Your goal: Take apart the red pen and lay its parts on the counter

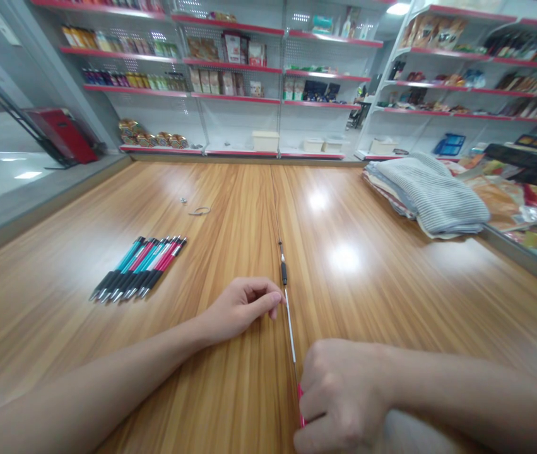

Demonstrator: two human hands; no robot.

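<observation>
Pink plastic of a pen barrel (301, 403) peeks from the right grip (344, 391), closed around it. Ahead of that grip, a white ink refill (290, 328) lies along a seam in the wood-grain counter (235, 227), a black pen sleeve (284, 273) beyond its far end. The left grip (244, 306), loosely curled, sits beside the refill; whether it pinches it, I cannot tell. Teal and pink pens (139, 268) lie in a row to its left, a folded striped towel (431, 189) well to the right of both grips.

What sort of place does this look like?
Probably a shop or its stockroom: red-edged shelves line the wall, with rows of bottles and packaged goods set out much like merchandise.
</observation>
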